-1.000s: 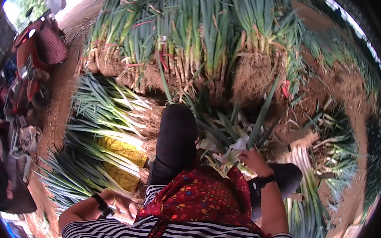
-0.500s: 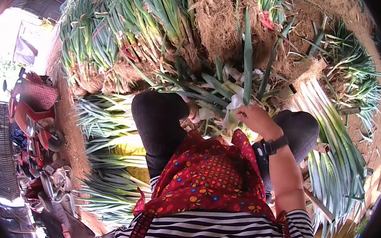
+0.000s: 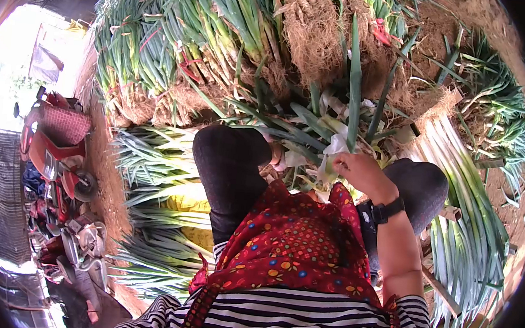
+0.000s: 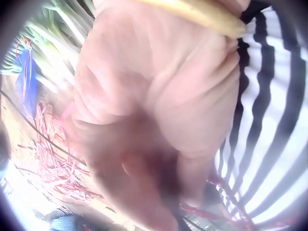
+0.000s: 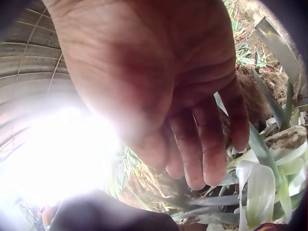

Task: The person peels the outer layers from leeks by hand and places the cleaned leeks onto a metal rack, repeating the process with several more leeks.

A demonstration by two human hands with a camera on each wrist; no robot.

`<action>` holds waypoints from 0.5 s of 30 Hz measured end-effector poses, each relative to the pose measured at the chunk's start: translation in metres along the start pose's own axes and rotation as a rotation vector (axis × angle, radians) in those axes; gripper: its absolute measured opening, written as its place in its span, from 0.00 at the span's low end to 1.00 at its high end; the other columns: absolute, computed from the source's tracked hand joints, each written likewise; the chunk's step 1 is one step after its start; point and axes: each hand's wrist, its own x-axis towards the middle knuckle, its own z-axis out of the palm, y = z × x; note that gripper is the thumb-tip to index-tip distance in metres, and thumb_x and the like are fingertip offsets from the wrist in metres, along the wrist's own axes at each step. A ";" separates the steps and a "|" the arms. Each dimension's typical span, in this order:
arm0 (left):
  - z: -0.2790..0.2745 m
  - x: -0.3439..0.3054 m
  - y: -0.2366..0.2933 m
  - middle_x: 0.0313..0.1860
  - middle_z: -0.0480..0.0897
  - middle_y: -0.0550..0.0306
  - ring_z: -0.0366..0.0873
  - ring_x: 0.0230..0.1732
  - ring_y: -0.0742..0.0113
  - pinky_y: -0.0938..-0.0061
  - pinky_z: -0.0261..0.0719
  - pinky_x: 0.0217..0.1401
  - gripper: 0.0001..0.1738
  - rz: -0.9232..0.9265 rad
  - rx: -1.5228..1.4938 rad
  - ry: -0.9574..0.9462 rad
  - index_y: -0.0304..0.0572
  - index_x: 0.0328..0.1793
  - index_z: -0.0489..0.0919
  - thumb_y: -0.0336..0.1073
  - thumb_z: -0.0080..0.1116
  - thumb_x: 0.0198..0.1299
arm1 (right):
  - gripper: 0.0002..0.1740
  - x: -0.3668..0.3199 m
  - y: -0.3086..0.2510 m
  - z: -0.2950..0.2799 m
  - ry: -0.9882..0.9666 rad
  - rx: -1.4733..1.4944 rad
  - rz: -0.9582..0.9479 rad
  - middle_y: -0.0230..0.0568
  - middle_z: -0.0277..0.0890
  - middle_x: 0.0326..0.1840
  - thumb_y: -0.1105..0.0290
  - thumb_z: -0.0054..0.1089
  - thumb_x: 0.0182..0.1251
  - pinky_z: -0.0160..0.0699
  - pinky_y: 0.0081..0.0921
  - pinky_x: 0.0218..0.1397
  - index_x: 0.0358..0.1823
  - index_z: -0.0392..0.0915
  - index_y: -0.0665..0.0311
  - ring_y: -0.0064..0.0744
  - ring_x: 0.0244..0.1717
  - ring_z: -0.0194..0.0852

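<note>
My right hand [image 3: 365, 173] hangs above a heap of peeled onion leaves between the knees. In the right wrist view its fingers are lightly bent, with nothing in the palm. Right below its fingertips are a pale translucent leaf sheath [image 5: 260, 187] and green leaf pieces. My left hand [image 4: 149, 91] shows only in the left wrist view, beside the striped shirt [image 4: 281, 106]. Its fingers point down, blurred and bent. Thin red strands pass close to its fingertips; I cannot tell whether it holds them. A scatter of pink-red strings [image 4: 53, 159] lies beside it.
Bundles of long green onions [image 3: 224, 29] stand along the back, roots downward. More lie at the left on yellow sacking [image 3: 196, 239]. At the right, a row of pale-stemmed onions [image 3: 462, 163] rests across wooden bars. A red scooter [image 3: 63, 153] is parked far left.
The view has turned and tilted since a second ago. My left hand, earlier in the head view at lower left, has gone out of it. The right hand stays over the leaf heap.
</note>
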 end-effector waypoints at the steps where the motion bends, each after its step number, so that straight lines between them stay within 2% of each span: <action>1: 0.002 0.000 -0.002 0.42 0.81 0.51 0.78 0.41 0.63 0.75 0.79 0.42 0.25 0.003 -0.018 0.008 0.38 0.51 0.75 0.48 0.61 0.54 | 0.11 0.000 -0.003 -0.002 -0.017 -0.010 0.016 0.43 0.80 0.37 0.63 0.52 0.62 0.73 0.39 0.44 0.40 0.79 0.57 0.48 0.41 0.77; 5: 0.008 0.006 -0.005 0.41 0.81 0.51 0.78 0.40 0.63 0.74 0.79 0.42 0.24 0.022 -0.076 0.033 0.38 0.50 0.75 0.48 0.60 0.55 | 0.11 -0.002 -0.007 -0.008 -0.040 -0.040 0.035 0.46 0.79 0.35 0.61 0.52 0.62 0.73 0.42 0.43 0.39 0.79 0.57 0.49 0.39 0.77; 9: -0.004 0.020 0.008 0.41 0.81 0.51 0.78 0.39 0.63 0.74 0.79 0.41 0.23 0.062 -0.094 0.051 0.37 0.49 0.75 0.48 0.60 0.55 | 0.11 -0.002 0.004 0.000 0.014 -0.052 0.026 0.47 0.79 0.33 0.60 0.52 0.62 0.73 0.43 0.42 0.39 0.78 0.56 0.50 0.38 0.77; 15: -0.019 0.035 0.019 0.39 0.81 0.50 0.78 0.38 0.63 0.74 0.79 0.40 0.22 0.117 -0.147 0.085 0.37 0.47 0.75 0.47 0.59 0.55 | 0.14 -0.004 0.008 0.001 -0.016 -0.032 0.060 0.47 0.79 0.32 0.56 0.52 0.63 0.73 0.42 0.42 0.41 0.78 0.56 0.50 0.38 0.77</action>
